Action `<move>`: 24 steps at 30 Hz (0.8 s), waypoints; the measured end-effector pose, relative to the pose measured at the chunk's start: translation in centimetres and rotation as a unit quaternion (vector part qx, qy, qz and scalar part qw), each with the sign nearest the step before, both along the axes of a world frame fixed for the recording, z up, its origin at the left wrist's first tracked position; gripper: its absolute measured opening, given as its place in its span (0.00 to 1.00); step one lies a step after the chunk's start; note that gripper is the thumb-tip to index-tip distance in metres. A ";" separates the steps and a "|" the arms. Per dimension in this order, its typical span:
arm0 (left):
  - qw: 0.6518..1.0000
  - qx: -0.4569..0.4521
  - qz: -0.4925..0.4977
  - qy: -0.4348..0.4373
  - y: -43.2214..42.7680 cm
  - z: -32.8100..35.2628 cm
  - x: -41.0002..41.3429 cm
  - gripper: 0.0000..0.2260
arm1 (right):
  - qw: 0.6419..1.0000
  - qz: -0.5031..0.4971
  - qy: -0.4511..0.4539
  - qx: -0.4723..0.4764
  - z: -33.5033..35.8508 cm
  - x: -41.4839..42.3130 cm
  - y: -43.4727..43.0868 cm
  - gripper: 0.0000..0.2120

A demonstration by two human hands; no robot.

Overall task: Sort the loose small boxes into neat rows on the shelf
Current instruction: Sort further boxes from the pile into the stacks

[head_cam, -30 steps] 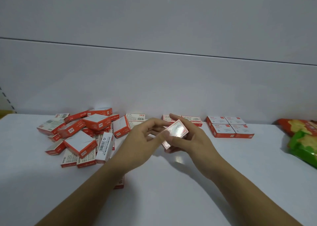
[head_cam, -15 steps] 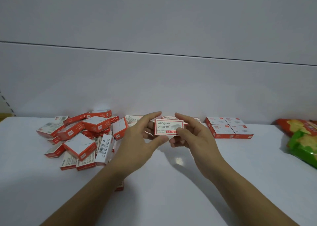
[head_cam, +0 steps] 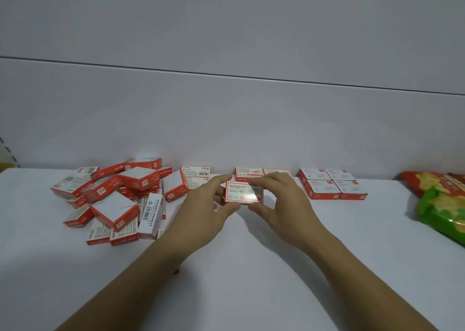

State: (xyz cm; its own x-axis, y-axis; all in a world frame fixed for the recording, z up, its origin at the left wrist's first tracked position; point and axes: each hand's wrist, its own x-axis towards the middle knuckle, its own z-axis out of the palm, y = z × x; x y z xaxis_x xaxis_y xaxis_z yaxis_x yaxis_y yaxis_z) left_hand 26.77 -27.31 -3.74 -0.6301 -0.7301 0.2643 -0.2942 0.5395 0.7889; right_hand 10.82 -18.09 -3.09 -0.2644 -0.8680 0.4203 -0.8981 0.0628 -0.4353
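Observation:
A small white box with a red border (head_cam: pixel 241 192) is held face up between both hands, just above the white shelf (head_cam: pixel 251 267). My left hand (head_cam: pixel 203 212) pinches its left end and my right hand (head_cam: pixel 281 205) pinches its right end. Right behind it, two like boxes (head_cam: pixel 261 174) lie side by side against the back wall. A loose pile of red and white boxes (head_cam: pixel 118 197) lies at the left. A neat block of several boxes (head_cam: pixel 332 184) sits at the right.
Two more boxes (head_cam: pixel 196 176) lie between the pile and the hands. Orange and green snack bags (head_cam: pixel 442 200) lie at the shelf's right edge. A white back wall (head_cam: pixel 226 129) closes the shelf behind everything.
The box was turned from a tilted pose to face up with its label readable, then carried slightly back toward the two boxes at the wall. Both hands kept hold of it.

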 end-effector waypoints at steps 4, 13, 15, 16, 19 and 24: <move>0.992 -0.076 0.026 -0.099 -0.3 -0.2 0.1 0.26 | 0.997 -0.039 -0.002 0.070 -1.0 -1.4 -0.6 0.22; 0.954 -0.206 0.009 -0.216 0.1 0.6 0.3 0.20 | 0.994 -0.085 0.034 0.054 -1.8 -1.8 -2.1 0.13; 0.947 -0.219 0.011 -0.234 0.1 0.8 0.5 0.20 | 0.993 -0.078 0.084 0.036 -1.7 -1.0 -1.8 0.11; 0.945 -0.225 0.013 -0.239 0.1 0.9 0.6 0.20 | 0.991 -0.070 0.107 0.041 -1.7 -0.6 -1.6 0.11; 0.935 -0.252 0.021 -0.249 0.1 1.2 0.8 0.20 | 0.986 -0.054 0.134 0.089 -1.8 0.1 -1.4 0.15; 0.923 -0.276 0.033 -0.267 -0.1 1.3 0.8 0.20 | 0.981 -0.064 0.140 0.120 -1.7 -0.1 -2.0 0.17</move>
